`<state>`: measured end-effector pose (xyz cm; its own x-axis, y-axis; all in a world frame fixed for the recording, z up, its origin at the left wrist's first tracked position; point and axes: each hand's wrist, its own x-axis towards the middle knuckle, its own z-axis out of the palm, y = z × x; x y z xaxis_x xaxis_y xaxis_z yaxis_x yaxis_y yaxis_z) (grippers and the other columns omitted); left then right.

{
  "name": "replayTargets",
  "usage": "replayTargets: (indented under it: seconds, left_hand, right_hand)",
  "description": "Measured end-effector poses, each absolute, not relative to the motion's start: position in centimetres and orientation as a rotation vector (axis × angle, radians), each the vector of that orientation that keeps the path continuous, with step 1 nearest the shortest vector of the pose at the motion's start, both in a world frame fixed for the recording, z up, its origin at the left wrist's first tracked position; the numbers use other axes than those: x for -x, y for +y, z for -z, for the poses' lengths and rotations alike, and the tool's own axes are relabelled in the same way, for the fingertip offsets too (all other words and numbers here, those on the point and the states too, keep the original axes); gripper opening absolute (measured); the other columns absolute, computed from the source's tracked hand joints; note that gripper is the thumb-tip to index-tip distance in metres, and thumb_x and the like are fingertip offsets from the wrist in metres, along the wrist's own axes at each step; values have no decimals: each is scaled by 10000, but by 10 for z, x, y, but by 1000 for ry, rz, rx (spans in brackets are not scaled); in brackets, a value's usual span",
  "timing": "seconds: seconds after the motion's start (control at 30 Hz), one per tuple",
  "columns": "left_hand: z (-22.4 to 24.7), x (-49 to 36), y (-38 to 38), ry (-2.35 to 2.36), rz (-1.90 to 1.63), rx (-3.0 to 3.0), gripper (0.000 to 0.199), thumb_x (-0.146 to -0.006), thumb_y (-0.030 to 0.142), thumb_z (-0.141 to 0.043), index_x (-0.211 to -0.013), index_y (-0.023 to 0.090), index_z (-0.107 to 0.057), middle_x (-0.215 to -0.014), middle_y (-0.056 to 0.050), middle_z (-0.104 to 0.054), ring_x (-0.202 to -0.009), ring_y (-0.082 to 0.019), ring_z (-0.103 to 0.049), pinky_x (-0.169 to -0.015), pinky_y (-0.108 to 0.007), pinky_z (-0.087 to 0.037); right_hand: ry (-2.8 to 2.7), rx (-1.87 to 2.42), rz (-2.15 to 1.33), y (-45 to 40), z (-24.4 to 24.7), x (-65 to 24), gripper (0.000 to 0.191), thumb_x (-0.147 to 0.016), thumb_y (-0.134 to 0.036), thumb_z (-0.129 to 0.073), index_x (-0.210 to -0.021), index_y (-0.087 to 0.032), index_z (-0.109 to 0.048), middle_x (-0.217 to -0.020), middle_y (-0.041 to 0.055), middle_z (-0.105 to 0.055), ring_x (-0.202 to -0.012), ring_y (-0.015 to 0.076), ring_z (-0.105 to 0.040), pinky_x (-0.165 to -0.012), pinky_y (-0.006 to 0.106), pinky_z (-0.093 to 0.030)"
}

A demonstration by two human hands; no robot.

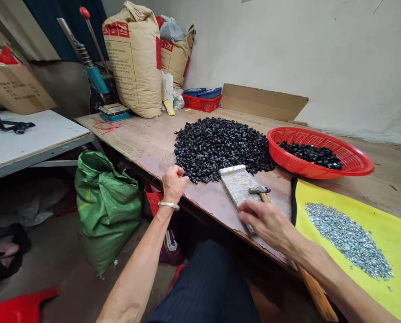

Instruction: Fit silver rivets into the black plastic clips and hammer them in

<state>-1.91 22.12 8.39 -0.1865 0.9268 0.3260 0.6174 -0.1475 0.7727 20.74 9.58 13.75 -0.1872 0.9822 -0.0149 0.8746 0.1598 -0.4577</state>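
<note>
From where I stand, the left hand [174, 184], a bangle [168, 206] at its wrist, has its fingers bent inward at the near left edge of the heap of black parts [220, 148] on the bench [146, 143]. I can't tell whether it grips one. The right hand [266, 220], blurred, is over the near end of the slab [237, 184] with its fingers bent; whether it grasps anything I can't tell either. A hammer [259, 191] has its head just beyond that hand. The slab's far end is at the heap's near edge. Right of the heap, a red basket [297, 168] holds more black parts, and nearer, metal bits [348, 237] lie on a yellow cloth [392, 235].
</note>
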Motion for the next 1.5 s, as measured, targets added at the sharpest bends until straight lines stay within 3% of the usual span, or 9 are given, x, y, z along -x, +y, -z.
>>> replayTargets:
  seconds: [0.13, 0.27, 0.4, 0.57, 0.73, 0.9, 1.07, 1.2, 1.5]
  left_hand:
    - [-86, 17, 210, 1642, -1161, -1877, 134, -587, 112, -633, -666, 183, -551, -662, 41, -515, -604, -112, -513, -584, -226, -406]
    - [-85, 15, 206, 1602, -1102, -1958, 142, -582, 96, -629, -640, 183, -533, -683, 36, -508, -625, -112, -496, -607, -228, -399]
    - [-81, 19, 208, 1652, -1081, -1953, 133, -612, 116, -616, -643, 184, -506, -701, 28, -498, -616, -109, -493, -610, -231, -396]
    - [-83, 12, 212, 1722, -1034, -1973, 176, -608, 156, -632, -629, 195, -462, -710, 12, -478, -644, -138, -476, -614, -258, -364]
    - [-94, -7, 237, 1617, -907, -2057, 229, -543, 120, -645, -528, 199, -430, -570, 30, -429, -590, -150, -455, -569, -267, -310]
    - [-98, -16, 244, 1461, -967, -2051, 208, -557, 133, -664, -515, 185, -466, -580, 37, -476, -601, -131, -474, -588, -253, -347]
    - [-108, -25, 189, 1327, -1251, -1750, 80, -687, 222, -612, -653, 166, -567, -679, 9, -550, -613, -114, -507, -579, -232, -412]
    - [-121, -41, 129, 860, -1081, -1243, 237, -738, 311, -599, -894, 138, -645, -636, -8, -588, -512, -121, -528, -453, -232, -429]
    - [-124, -55, 85, 761, -956, -1020, 208, -706, 311, -671, -718, 104, -660, -544, -8, -560, -426, -84, -477, -371, -199, -425]
  right_hand:
    - [-2249, 1772, -370, 158, -135, -167, 226, -854, -240, -434, -1026, -186, -570, -849, 56, -645, -805, 171, -581, -749, 283, -398]
    - [-2202, 1821, -344, 199, -123, -134, 210, -872, -246, -454, -995, -126, -575, -983, 128, -624, -923, 226, -572, -809, 357, -402]
    - [-2096, 1858, -441, 214, -114, -123, 201, -871, -288, -512, -969, -128, -586, -972, 66, -615, -940, 197, -567, -857, 413, -420]
    - [-1774, 1878, -696, 204, -125, -145, 154, -839, -265, -532, -798, -125, -581, -776, 37, -603, -697, 134, -567, -645, 298, -467]
    - [-1437, 1660, -1102, 161, -147, -180, 207, -743, -321, -505, -600, -177, -469, -463, -22, -440, -396, 76, -380, -380, 222, -307]
    - [-1169, 1481, -1257, 118, -157, -196, 290, -602, -409, -648, -621, -178, -474, -492, -26, -480, -373, 54, -355, -347, 202, -255]
    - [-833, 1281, -1394, 89, -157, -199, 270, -564, -305, -757, -627, -146, -548, -505, -4, -554, -357, 39, -380, -332, 169, -243]
    - [-742, 1237, -1474, 74, -155, -197, 207, -599, -256, -735, -647, -153, -561, -527, -11, -573, -340, 31, -371, -308, 152, -241]
    - [-885, 1234, -1492, 53, -156, -206, 180, -637, -243, -687, -701, -166, -538, -508, -36, -561, -313, 36, -366, -293, 155, -241]
